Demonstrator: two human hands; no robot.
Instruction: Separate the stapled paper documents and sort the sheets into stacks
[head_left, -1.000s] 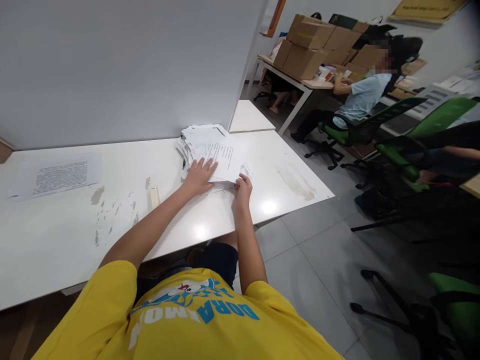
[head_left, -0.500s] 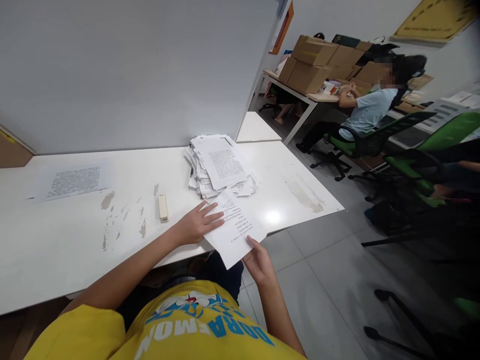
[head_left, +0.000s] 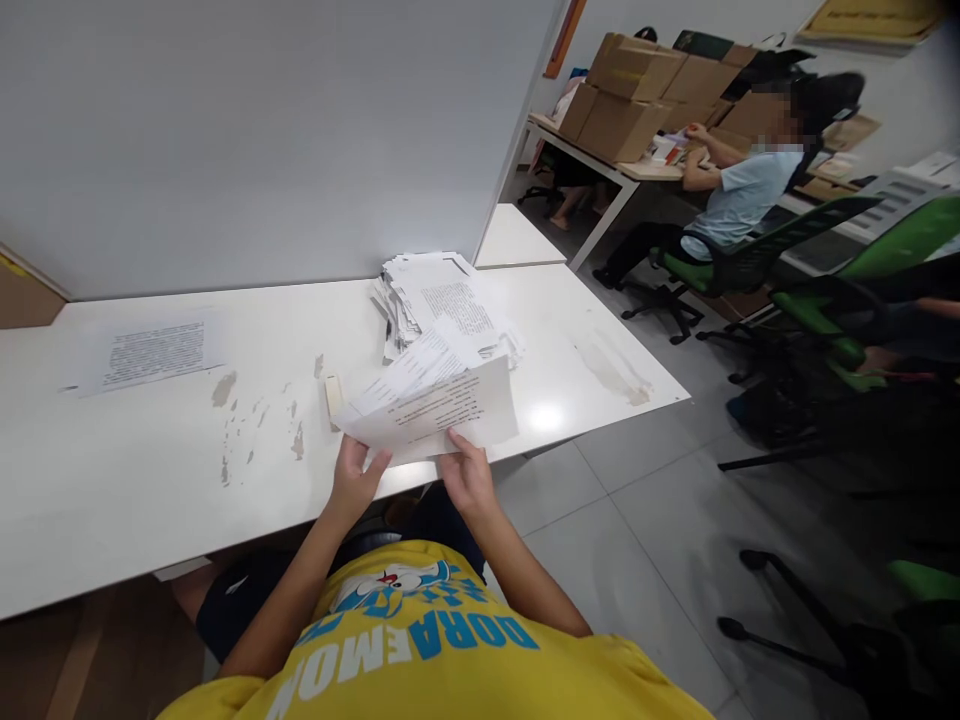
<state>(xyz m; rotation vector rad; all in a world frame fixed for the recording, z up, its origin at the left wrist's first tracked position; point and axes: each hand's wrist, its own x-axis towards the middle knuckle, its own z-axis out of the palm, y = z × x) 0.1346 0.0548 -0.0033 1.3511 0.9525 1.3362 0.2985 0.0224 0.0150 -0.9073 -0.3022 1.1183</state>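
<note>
Both hands hold a few printed sheets (head_left: 439, 400) lifted above the table's near edge. The left hand (head_left: 354, 482) pinches their lower left corner, thumb on top; the right hand (head_left: 466, 478) pinches the bottom edge near the middle. Just beyond them a loose stack of papers (head_left: 442, 300) lies toward the far edge of the white table (head_left: 150, 480), a small white stapler (head_left: 331, 393) rests left of the sheets, and a single printed page (head_left: 154, 352) lies near the far left corner.

So the loose stack of printed white paper sheets (head_left: 442, 300) sits on the long white laminate desk (head_left: 150, 480), back against the plain grey partition wall (head_left: 262, 130). A small cream rectangular stapler (head_left: 332, 397) lies left of it, and a single printed sheet (head_left: 150, 352) lies far left.
</note>
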